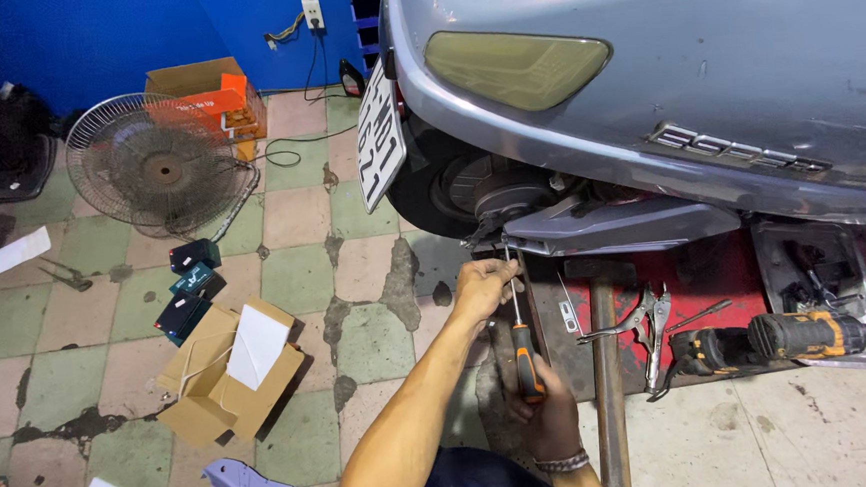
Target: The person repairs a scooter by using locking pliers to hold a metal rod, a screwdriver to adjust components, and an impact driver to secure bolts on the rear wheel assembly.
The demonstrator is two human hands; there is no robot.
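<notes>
Down low beside a grey scooter (703,66), its rear bodywork filling the upper right and overhanging the work spot. Tight above: the grey lower cover (617,227) and the dark rear wheel (470,186) sit right over the hands. Tight on the right too, with a long hammer (608,363) lying just beside the hands, then locking pliers (648,326) and a yellow-and-black power drill (809,336) on the red mat (695,273). Open tiled floor (304,271) to the left, with room until an open cardboard box (231,381), small dark boxes (190,283) and a floor fan (158,170) further back.

Screwdriver (520,318): slim bright shaft, orange and black handle, standing nearly upright with its tip up under the edge of the lower cover, handle down toward the body.

Left hand (481,289) raised, forearm stretched out from the bottom of the view, fingers curled around the upper shaft close to the tip, steadying it. Right hand (543,407) lower, wrist with a beaded bracelet (564,461), wrapped firmly around the handle from below, knuckles outward. Both hands closed on the tool, one above the other.
</notes>
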